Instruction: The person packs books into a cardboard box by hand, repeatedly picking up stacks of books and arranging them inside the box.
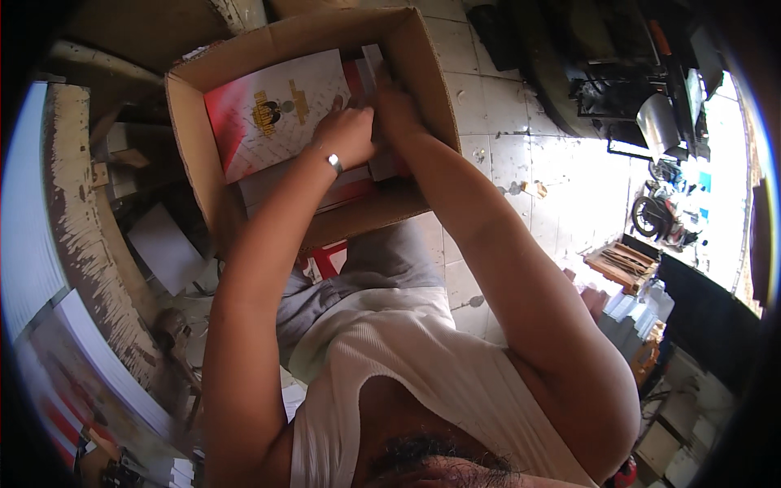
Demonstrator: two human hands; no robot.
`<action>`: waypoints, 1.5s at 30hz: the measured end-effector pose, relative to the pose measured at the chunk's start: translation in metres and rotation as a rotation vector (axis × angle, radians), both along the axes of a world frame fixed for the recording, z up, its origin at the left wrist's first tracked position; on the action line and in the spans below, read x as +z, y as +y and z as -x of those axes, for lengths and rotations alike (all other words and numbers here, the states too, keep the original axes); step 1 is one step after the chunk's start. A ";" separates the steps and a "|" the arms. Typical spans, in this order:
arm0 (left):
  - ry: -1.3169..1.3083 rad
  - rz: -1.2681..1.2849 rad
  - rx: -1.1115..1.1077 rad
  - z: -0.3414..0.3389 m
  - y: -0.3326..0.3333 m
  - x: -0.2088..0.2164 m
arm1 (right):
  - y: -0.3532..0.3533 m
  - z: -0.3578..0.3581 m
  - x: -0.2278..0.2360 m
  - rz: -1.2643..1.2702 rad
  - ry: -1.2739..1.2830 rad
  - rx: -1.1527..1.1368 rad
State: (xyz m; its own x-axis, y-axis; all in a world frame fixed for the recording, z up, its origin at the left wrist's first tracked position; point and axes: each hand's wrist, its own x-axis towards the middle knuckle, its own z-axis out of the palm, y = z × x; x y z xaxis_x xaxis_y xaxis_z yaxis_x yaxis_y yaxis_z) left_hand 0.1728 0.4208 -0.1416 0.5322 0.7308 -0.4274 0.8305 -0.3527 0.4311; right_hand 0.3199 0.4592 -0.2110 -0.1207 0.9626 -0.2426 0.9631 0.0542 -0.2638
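Observation:
An open cardboard box (189, 154) stands in front of me, holding printed paper goods. A flat white sheet or stack with a red corner and gold print (268, 106) lies in its left part. At the right side of the box is a narrow grey-white bundle (372, 65), its edge up. My left hand (348, 134), a metal band at its wrist, is curled over the right edge of the printed stack, next to the bundle. What its fingers hold is hidden. My right hand (396, 110) reaches down between the bundle and the box's right wall. Shadow and blur hide its fingers.
Tall stacks of paper (106, 358) stand on the left beside a worn wooden post (77, 187). Tiled floor (504, 154) runs to the right. Farther right are a wooden tray (622, 264), dark machinery (561, 65) and a motorcycle (655, 215) in bright light.

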 end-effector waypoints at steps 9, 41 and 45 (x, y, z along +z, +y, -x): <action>-0.761 0.024 0.645 0.010 -0.073 0.034 | -0.010 -0.017 -0.044 0.013 0.139 -0.181; -0.269 0.233 1.029 -0.075 -0.049 -0.120 | 0.013 -0.023 -0.034 0.086 0.359 -0.334; -0.345 0.232 1.097 -0.076 -0.048 -0.110 | 0.008 -0.025 -0.047 -0.010 0.412 -0.319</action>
State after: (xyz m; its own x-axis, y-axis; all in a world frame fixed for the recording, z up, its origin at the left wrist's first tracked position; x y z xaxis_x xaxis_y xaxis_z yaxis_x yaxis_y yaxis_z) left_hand 0.2485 0.3731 -0.2511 -0.2204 0.7938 -0.5668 0.4673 0.5960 0.6530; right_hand 0.3451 0.4671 -0.2577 0.0958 0.9692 -0.2270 0.7488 -0.2205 -0.6251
